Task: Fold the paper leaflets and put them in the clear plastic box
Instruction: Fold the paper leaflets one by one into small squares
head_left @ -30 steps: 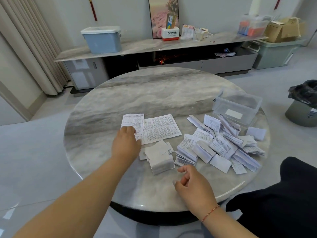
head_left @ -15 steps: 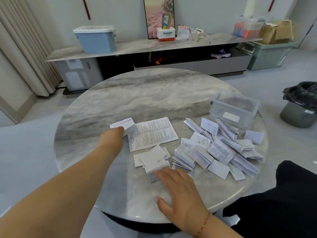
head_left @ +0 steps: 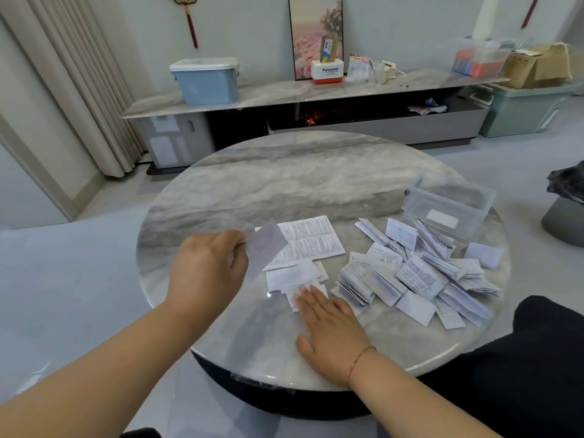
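My left hand (head_left: 210,268) pinches the edge of a printed leaflet (head_left: 267,246) and holds it lifted and blurred above the round marble table (head_left: 284,184). Under and behind it an unfolded leaflet (head_left: 311,241) lies flat. My right hand (head_left: 330,335) rests flat, fingers straight, on a small stack of folded leaflets (head_left: 294,276) near the table's front. A heap of folded leaflets (head_left: 417,273) is spread to the right. The clear plastic box (head_left: 448,205) stands behind that heap at the table's right edge.
A long low cabinet (head_left: 316,93) runs along the wall, with a blue bin (head_left: 205,80), a framed picture and cartons on it. A dark bin bag (head_left: 565,184) sits on the floor at the right. Curtains hang at the left. Dark clothing (head_left: 521,358) fills the lower right.
My left hand has picked a leaflet up off the table and swung it over to the right. My right hand has moved forward and laid flat on the small stack.
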A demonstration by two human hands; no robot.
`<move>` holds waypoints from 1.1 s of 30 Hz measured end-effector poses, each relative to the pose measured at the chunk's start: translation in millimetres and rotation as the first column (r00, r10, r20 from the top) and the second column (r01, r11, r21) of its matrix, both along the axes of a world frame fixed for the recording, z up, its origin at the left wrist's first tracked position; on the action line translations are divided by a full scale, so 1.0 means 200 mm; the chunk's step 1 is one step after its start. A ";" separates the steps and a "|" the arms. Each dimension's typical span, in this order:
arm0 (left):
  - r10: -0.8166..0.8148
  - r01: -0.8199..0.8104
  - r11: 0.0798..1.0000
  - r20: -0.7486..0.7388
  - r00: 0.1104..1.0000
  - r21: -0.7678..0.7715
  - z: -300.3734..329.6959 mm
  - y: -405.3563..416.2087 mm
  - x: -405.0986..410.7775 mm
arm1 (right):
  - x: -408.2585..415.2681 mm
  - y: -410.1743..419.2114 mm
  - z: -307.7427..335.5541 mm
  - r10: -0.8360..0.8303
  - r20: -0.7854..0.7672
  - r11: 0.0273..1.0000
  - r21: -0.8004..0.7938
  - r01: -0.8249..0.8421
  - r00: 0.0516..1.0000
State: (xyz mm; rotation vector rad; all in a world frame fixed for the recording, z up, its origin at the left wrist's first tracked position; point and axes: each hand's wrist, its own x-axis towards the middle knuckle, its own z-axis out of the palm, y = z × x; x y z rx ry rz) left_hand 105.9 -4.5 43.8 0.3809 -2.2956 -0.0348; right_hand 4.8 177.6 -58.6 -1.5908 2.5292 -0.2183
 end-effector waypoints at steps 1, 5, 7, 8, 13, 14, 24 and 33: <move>-0.018 0.018 1.000 0.004 1.000 -0.016 0.00 0.03 0.03 | 0.00 0.01 0.00 -0.002 0.002 1.000 0.007 0.002 1.000; -0.078 0.080 0.995 0.031 0.996 -0.061 -0.04 0.12 0.12 | 0.03 0.05 0.01 -0.014 0.050 0.999 -0.034 0.016 0.999; -0.100 0.106 0.989 0.067 0.993 -0.107 -0.11 0.16 0.15 | 0.04 0.07 0.03 -0.016 0.063 0.998 -0.062 0.020 0.998; -0.111 0.123 0.983 0.093 0.989 -0.140 -0.15 0.19 0.16 | 0.04 0.09 0.04 -0.024 0.072 0.996 -0.081 0.029 0.997; -0.220 0.279 0.937 0.266 0.939 -0.210 -0.32 0.36 0.21 | 0.04 0.18 0.10 -0.107 0.167 0.933 -0.323 0.157 0.980; -0.245 0.309 0.931 0.295 0.923 -0.195 -0.35 0.39 0.22 | 0.04 0.21 0.10 -0.114 0.161 0.914 -0.370 0.167 0.980; -0.282 0.065 0.823 0.306 0.909 0.565 -0.51 0.52 0.16 | 0.04 0.32 0.08 -0.268 0.509 0.883 -0.210 0.420 0.818; -0.273 0.190 0.939 0.287 0.918 0.285 -0.58 0.54 0.15 | 0.06 0.19 0.10 -0.512 0.398 0.803 -0.090 0.588 0.761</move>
